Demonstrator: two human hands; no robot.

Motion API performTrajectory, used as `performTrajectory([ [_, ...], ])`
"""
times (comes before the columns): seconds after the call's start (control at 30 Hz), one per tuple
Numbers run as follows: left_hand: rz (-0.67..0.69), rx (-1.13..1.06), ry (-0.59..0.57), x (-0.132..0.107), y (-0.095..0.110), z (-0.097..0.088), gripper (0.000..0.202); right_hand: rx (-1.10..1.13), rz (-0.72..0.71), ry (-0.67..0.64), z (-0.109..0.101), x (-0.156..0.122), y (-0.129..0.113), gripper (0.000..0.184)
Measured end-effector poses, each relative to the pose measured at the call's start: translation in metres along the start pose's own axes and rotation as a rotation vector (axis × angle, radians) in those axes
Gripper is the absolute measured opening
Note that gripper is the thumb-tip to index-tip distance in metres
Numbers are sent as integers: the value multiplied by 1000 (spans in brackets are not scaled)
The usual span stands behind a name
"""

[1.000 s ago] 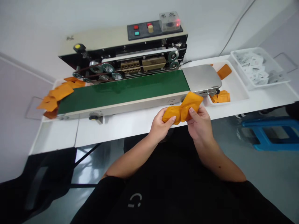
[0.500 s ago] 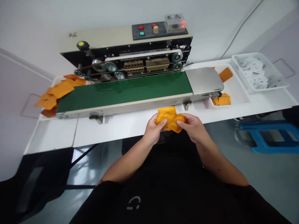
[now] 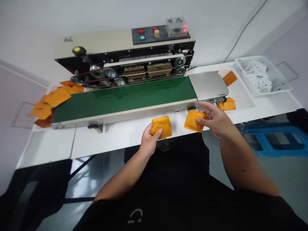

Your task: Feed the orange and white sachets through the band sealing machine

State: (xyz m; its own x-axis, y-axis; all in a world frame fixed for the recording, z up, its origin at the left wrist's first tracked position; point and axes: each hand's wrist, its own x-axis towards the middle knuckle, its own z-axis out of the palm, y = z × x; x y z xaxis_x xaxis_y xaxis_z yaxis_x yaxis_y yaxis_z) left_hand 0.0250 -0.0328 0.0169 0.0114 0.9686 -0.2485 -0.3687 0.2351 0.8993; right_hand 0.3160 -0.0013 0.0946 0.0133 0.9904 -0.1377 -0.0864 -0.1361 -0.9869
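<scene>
My left hand (image 3: 149, 140) is closed on a small stack of orange packets (image 3: 164, 125), thumb on top, over the front part of the white table. To its right, my right hand (image 3: 218, 121) pinches a single orange packet (image 3: 193, 121) at its right edge, with the index finger stretched out. This packet hangs just in front of the band sealer's conveyor, apart from the stack. Behind both hands runs the green conveyor belt (image 3: 125, 100), with a metal plate (image 3: 208, 84) at its right end.
The band sealer (image 3: 101, 48) stands along the wall. Orange packets (image 3: 51, 99) pile up at the belt's left end. A white tray (image 3: 246, 96) with more packets sits at the right, beside a clear bin (image 3: 267, 91) of white sachets. A blue stool (image 3: 276, 141) stands at right.
My hands have moved apart. My right hand has drawn one packet away to the right, while my left hand keeps the stack and has shifted slightly left.
</scene>
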Motion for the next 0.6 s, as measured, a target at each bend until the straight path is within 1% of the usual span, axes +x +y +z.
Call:
performTrajectory([
  [0.07,11,21,-9,0,-2,-3,54,-38,-24,1,-7,13,-13,46],
  [0.13,14,43,-16,1,-4,-7,52,-67,-39,38,-15,29,-25,34],
  [0.23,21,63,-14,2,-8,-11,50,-51,-42,122,-25,60,-41,31],
  [0.3,18,61,-10,2,-9,-13,49,1,-13,157,-28,82,-51,26],
  [0.4,9,55,4,4,-10,-15,49,61,72,188,-27,114,-62,16],
  [0.53,-10,66,18,7,-9,-15,52,64,176,267,-22,147,-69,22],
  [0.6,-20,70,21,8,-8,-16,53,44,179,275,-18,158,-69,23],
])
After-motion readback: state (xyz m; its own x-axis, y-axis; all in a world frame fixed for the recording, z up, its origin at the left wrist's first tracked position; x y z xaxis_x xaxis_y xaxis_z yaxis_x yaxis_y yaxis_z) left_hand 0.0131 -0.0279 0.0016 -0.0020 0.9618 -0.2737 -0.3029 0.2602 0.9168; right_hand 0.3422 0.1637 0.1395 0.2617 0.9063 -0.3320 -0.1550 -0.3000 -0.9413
